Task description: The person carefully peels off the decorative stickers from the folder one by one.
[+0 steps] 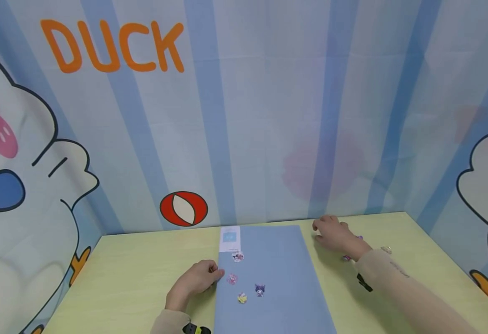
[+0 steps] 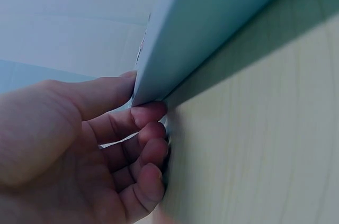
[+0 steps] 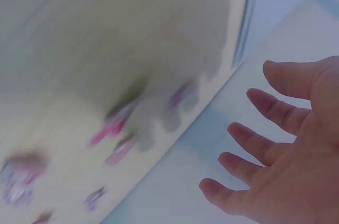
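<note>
On the desk [image 1: 131,264]: the blue board [image 1: 281,264] lies near the middle, its far edge close to the desk's far edge; a white label [image 1: 230,246] covers its far left corner.
Board pieces [image 1: 260,290]: four small character figures, all on the board's left half.
Left hand [image 1: 198,278]: thumb and forefinger pinch the board's left edge.
Right hand [image 1: 335,233]: nothing visible in it; fingers loose and spread above the desk, just beyond the board's far right corner.
Loose pieces [image 1: 346,258]: on the desk, right of the board, about the right wrist.
Reach for a piece: probably the step in hand, with the left hand steadying the board.
Next pinch: would call for bringing the right fingertips down onto one loose piece.
Lost to sight: the near edges of board and desk are cut off; the right forearm may hide pieces; the right wrist view blurs their prints.
</note>
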Demonstrator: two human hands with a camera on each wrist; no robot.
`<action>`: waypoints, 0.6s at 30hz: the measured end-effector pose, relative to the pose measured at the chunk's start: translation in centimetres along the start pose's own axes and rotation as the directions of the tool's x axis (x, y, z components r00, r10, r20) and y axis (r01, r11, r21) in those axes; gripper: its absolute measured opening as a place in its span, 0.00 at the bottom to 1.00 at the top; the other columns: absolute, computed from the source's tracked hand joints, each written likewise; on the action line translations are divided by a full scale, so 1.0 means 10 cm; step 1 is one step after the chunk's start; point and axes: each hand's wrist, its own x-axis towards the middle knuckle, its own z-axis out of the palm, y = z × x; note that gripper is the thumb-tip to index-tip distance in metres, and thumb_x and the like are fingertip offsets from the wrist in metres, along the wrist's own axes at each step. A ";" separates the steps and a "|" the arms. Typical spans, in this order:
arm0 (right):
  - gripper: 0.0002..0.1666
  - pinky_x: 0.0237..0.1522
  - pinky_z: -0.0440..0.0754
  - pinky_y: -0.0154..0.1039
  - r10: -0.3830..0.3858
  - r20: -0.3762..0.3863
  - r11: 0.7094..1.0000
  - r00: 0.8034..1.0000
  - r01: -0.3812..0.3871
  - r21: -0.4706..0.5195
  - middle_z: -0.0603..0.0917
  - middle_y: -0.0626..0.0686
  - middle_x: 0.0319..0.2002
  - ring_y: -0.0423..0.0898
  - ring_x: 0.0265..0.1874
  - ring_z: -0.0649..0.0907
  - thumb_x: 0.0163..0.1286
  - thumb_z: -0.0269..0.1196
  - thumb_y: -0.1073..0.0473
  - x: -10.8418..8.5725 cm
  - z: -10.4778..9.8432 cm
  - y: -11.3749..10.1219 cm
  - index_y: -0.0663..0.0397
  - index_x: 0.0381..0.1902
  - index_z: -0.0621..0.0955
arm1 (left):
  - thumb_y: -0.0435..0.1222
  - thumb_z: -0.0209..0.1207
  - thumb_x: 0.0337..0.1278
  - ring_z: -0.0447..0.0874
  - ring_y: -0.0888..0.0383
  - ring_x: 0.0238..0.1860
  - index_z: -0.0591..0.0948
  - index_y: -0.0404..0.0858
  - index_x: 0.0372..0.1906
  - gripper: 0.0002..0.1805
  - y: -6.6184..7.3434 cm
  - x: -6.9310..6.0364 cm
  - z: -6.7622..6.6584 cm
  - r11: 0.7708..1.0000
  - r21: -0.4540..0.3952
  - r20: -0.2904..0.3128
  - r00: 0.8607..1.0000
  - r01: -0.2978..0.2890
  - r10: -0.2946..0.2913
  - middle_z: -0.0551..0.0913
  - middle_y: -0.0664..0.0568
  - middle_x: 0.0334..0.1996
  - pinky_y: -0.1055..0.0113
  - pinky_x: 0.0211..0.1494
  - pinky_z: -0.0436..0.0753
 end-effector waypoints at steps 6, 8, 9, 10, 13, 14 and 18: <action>0.09 0.49 0.68 0.67 -0.080 -0.023 0.996 0.997 0.079 -0.047 0.75 0.60 0.51 0.63 0.57 0.71 0.70 0.62 0.57 0.05 0.13 -0.41 0.54 0.46 0.79 | 0.39 0.57 0.68 0.68 0.58 0.23 0.75 0.37 0.28 0.13 0.00 0.01 0.00 1.000 0.001 0.005 1.000 0.019 -0.019 0.71 0.52 0.20 0.65 0.27 0.67; 0.10 0.50 0.68 0.66 -0.106 -0.020 0.994 0.994 0.105 -0.044 0.75 0.59 0.51 0.62 0.57 0.71 0.70 0.63 0.57 0.06 0.18 -0.54 0.53 0.45 0.79 | 0.40 0.58 0.68 0.68 0.58 0.23 0.75 0.37 0.28 0.13 0.00 0.01 0.00 1.000 0.004 0.006 1.000 0.026 -0.026 0.72 0.52 0.20 0.65 0.27 0.68; 0.09 0.51 0.68 0.66 -0.119 -0.017 0.992 0.993 0.118 -0.044 0.75 0.59 0.52 0.62 0.57 0.71 0.70 0.62 0.56 0.06 0.21 -0.60 0.53 0.45 0.79 | 0.40 0.58 0.68 0.68 0.57 0.23 0.75 0.37 0.28 0.13 0.00 0.01 0.00 1.000 0.005 0.007 1.000 0.028 -0.028 0.72 0.52 0.20 0.65 0.27 0.68; 0.10 0.51 0.68 0.66 -0.130 -0.017 0.991 0.991 0.129 -0.041 0.75 0.59 0.52 0.61 0.57 0.71 0.70 0.63 0.56 0.06 0.23 -0.66 0.53 0.45 0.79 | 0.40 0.58 0.68 0.69 0.57 0.23 0.75 0.37 0.28 0.13 0.00 0.01 0.00 1.000 0.004 0.008 1.000 0.030 -0.030 0.72 0.52 0.21 0.65 0.27 0.68; 0.10 0.52 0.68 0.65 -0.162 -0.010 0.986 0.987 0.162 -0.031 0.75 0.59 0.54 0.60 0.58 0.71 0.70 0.63 0.55 0.06 0.29 -0.82 0.52 0.45 0.79 | 0.40 0.58 0.67 0.69 0.57 0.24 0.75 0.37 0.28 0.13 0.00 0.00 0.00 1.000 0.002 0.010 1.000 0.026 -0.026 0.72 0.52 0.21 0.65 0.28 0.68; 0.10 0.53 0.68 0.65 -0.177 -0.012 0.984 0.984 0.176 -0.033 0.75 0.58 0.54 0.59 0.58 0.71 0.70 0.63 0.54 0.06 0.31 -0.86 0.51 0.45 0.79 | 0.40 0.58 0.68 0.69 0.57 0.24 0.75 0.37 0.28 0.13 0.01 0.00 0.00 1.000 0.002 0.010 1.000 0.024 -0.024 0.72 0.52 0.21 0.65 0.28 0.68; 0.08 0.53 0.69 0.64 -0.248 -0.014 0.969 0.969 0.248 -0.017 0.76 0.56 0.52 0.58 0.58 0.71 0.69 0.63 0.54 0.06 0.34 -1.00 0.50 0.43 0.81 | 0.40 0.58 0.68 0.68 0.57 0.23 0.75 0.37 0.28 0.13 0.02 0.00 -0.01 1.000 -0.001 0.012 1.000 0.025 -0.025 0.71 0.52 0.20 0.65 0.28 0.68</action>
